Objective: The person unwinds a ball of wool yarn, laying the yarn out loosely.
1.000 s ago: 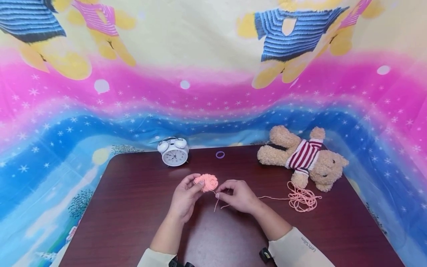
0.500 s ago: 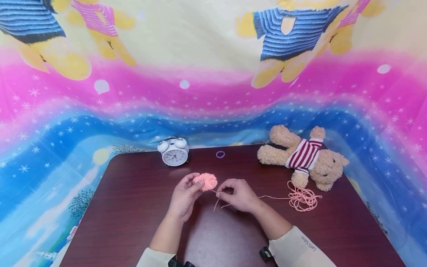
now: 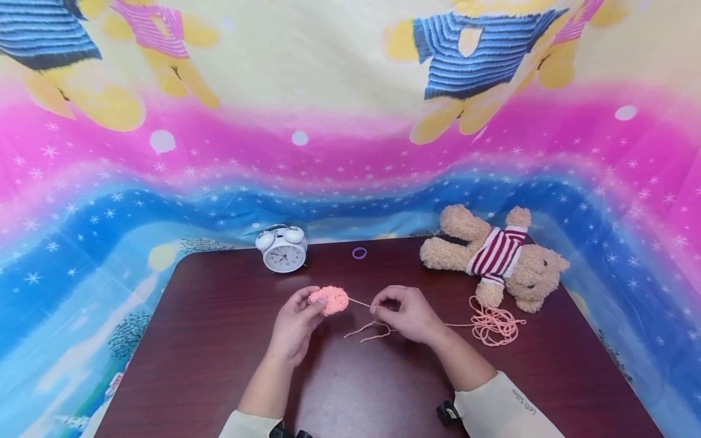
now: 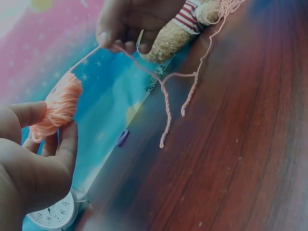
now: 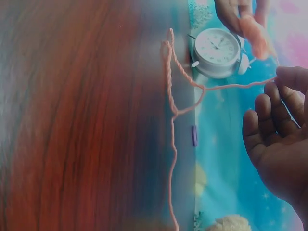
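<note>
My left hand (image 3: 298, 319) is clamped on a plump, peach-pink bundle of soft wound yarn (image 3: 331, 300), thumb on one side and fingers on the other, held above the dark reddish-brown wooden table (image 3: 219, 340). Taking that bundle as the centre of the dial, my right hand (image 3: 408, 313) is at three o'clock, its thumb and forefinger pressed together on a thin peach-pink yarn strand (image 3: 358, 302). The strand runs straight between my two hands. Between four and five o'clock, two short twisted yarn ends (image 3: 358, 329) trail below my right fingers. Further out at three o'clock lies a loose, looping peach-pink yarn tangle (image 3: 495, 324), with a single line leading back toward my right hand. Just beside the tangle, between two and three o'clock, a tan, curly-furred teddy bear (image 3: 495, 258) in a maroon-and-white striped top lies with its head to the right. A small purple ring (image 3: 359, 253) sits at one o'clock, and a round white twin-bell alarm clock (image 3: 285, 255) stands upright between ten and eleven.
</note>
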Demonstrator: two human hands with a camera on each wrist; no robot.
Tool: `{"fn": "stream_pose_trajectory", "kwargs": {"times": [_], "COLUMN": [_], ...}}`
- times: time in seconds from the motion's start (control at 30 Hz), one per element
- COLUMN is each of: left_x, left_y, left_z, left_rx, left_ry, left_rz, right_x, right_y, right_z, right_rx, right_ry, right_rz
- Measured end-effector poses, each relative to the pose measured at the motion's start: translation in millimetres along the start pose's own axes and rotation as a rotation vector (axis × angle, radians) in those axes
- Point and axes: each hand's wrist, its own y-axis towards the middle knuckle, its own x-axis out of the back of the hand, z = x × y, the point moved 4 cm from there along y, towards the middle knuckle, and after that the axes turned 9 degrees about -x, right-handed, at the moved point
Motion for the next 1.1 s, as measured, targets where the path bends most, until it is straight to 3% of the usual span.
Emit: {"fn": "stream_pose_trajectory", "kwargs": {"times": [0.37, 1.1], "left_x": [15.2, 42.3], "left_y": [-0.6, -0.9], "left_z": [-0.3, -14.6], "left_rx": [0.011, 0.004], "left_ry": [0.03, 0.048], "left_rz": [-0.02, -0.063], "right_x": [22.0, 67.5], "right_y": [-3.9, -21.3], "right_z": [-12.3, -38.5], "right_rx": [-0.011, -0.062], "right_ry": [-0.032, -0.128], "right_rz": [-0.034, -0.118]}}
